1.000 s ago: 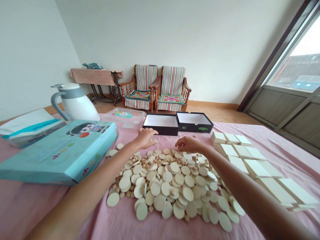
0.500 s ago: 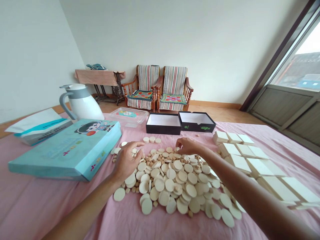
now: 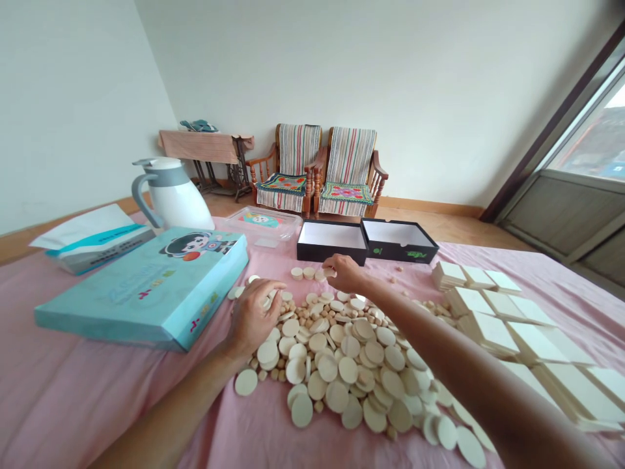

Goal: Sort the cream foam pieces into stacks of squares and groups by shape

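Observation:
My right hand (image 3: pixel 346 273) pinches a round wooden disc (image 3: pixel 330 272) at the right end of a short row of discs (image 3: pixel 308 273). The row lies on the pink cloth, just in front of the black boxes. My left hand (image 3: pixel 254 314) rests at the left edge of a large heap of pale wooden discs (image 3: pixel 336 368), with thumb and fingers apart. A few discs show between and beyond its fingers, and I see none gripped there. Small wooden cubes (image 3: pixel 336 317) are mixed into the heap.
Two black open boxes (image 3: pixel 332 253) stand behind the row, beside a clear plastic lid (image 3: pixel 266 225). Stacks of pale rectangular wooden pieces (image 3: pixel 488 329) fill the right side. On the left are a turquoise box (image 3: pixel 146 286), a tissue pack (image 3: pixel 92 238) and a white jug (image 3: pixel 178 198).
My right hand has moved from the heap's back edge up to the row, bringing a disc to its right end. My left hand stays by the heap. The view has shifted slightly.

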`<state>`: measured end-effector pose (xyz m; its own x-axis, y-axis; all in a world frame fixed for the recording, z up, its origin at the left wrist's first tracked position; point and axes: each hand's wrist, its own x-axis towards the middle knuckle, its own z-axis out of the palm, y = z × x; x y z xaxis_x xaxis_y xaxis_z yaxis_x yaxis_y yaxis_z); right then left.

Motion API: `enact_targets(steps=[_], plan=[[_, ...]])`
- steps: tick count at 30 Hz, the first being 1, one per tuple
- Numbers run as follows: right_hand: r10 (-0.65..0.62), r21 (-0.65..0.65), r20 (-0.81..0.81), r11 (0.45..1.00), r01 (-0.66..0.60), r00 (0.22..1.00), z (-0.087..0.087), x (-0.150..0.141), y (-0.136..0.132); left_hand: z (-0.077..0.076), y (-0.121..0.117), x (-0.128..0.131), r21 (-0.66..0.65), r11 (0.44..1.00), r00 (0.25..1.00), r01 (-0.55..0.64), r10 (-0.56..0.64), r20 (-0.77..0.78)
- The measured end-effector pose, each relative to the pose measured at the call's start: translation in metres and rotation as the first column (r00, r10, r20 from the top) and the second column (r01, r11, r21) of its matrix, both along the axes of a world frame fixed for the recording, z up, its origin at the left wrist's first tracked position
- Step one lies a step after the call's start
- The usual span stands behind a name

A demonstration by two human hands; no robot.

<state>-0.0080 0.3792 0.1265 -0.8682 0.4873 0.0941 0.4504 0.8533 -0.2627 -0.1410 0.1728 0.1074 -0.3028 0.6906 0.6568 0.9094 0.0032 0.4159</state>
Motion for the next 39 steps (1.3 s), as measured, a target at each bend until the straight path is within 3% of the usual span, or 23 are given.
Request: enact_targets(steps=[6, 15, 21, 28, 39], plan=[[0.012, 0.017, 0.044, 1.0, -0.013, 0.999, -0.005, -0.021, -0.001, 0.003, -0.001, -0.003, 0.029, 1.0, 1.0, -0.008, 0.008, -0.013], [0.004, 0.007, 0.083, 1.0, -0.004, 0.997, -0.001, -0.029, -0.003, 0.006, -0.004, -0.003, 0.037, 0.999, 1.0, -0.001, 0.002, -0.02], [-0.003, -0.044, 0.071, 0.999, 0.006, 0.997, 0.015, 0.008, 0.009, 0.005, -0.004, -0.004, 0.015, 1.0, 1.0, -0.01, 0.01, -0.01], [0.123, -0.225, 0.273, 0.972, -0.061, 0.954, 0.017, 0.066, 0.021, 0.005, -0.001, 0.0, 0.029, 1.0, 1.0, -0.001, 0.001, -0.008], [0.033, -0.127, 0.186, 0.992, -0.01, 0.982, -0.004, 0.074, 0.013, 0.001, -0.001, -0.011, 0.053, 0.997, 0.998, -0.055, 0.057, -0.03]])
